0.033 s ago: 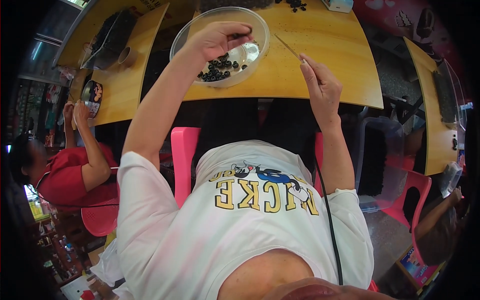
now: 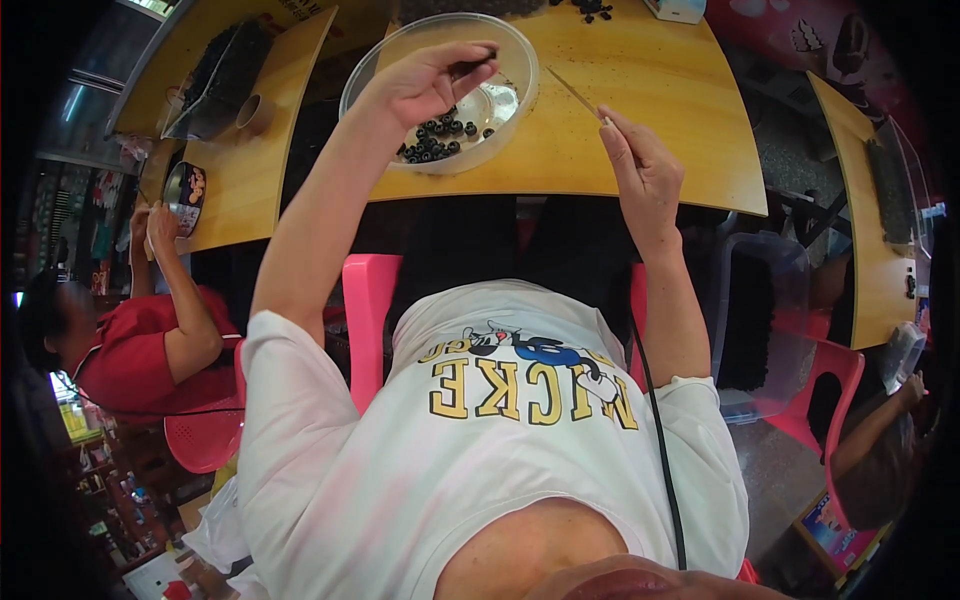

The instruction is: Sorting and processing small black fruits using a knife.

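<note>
My left hand [image 2: 432, 88] is raised over a clear round plastic tub [image 2: 514, 130], its fingertips pinching a small dark round piece [image 2: 491, 55]. Several black, bead-like round pieces [image 2: 430, 150] lie on the tub's bottom, partly covered by my forearm. To the right of the tub, above the wooden table [image 2: 670, 110], my right hand [image 2: 648, 175] is closed on a thin pointed stick [image 2: 572, 91]. The stick's tip points up and left toward the tub's rim, apart from it. What exactly the left fingers hold is too small to make out fully.
More black pieces [image 2: 592, 10] and a white box [image 2: 680, 10] sit at the table's far side. On the left, a person in red [image 2: 150, 345] works at another table [image 2: 262, 160]. A clear bin of dark material [image 2: 765, 320] stands low at right.
My left hand has shifted slightly up and left, its fingers tilting with the dark piece. My right hand and the stick look unmoved.
</note>
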Tool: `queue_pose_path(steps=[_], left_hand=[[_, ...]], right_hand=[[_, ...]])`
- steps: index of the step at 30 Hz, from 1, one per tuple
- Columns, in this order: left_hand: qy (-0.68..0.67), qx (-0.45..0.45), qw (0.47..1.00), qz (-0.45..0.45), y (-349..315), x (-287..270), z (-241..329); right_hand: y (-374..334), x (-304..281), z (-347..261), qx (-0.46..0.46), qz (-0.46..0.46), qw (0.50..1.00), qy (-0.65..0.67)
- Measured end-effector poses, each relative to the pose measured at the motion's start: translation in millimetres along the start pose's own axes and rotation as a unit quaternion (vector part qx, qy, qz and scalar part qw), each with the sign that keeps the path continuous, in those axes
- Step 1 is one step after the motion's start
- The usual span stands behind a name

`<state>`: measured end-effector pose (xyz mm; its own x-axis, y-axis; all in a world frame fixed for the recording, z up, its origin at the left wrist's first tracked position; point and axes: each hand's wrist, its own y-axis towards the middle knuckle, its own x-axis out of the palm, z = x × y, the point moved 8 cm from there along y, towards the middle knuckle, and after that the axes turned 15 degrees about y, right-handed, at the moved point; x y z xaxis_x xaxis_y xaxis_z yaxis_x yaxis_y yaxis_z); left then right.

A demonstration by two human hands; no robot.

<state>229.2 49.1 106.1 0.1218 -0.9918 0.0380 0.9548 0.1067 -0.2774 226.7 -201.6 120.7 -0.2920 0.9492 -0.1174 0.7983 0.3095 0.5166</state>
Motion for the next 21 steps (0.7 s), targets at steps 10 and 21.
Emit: queue_pose_path(steps=[10,21], left_hand=[[-0.338,0.048,0.938,-0.068,-107.6,51.8,-27.1],[-0.371,0.041,0.927,-0.026,-120.1,62.7,-55.2]], right_hand=[[-5.4,10.4,-6.8,0.019,-0.023,0.998,0.056],[-32.5,45.6,-75.8,-0.234,-0.154,0.960,-0.018]])
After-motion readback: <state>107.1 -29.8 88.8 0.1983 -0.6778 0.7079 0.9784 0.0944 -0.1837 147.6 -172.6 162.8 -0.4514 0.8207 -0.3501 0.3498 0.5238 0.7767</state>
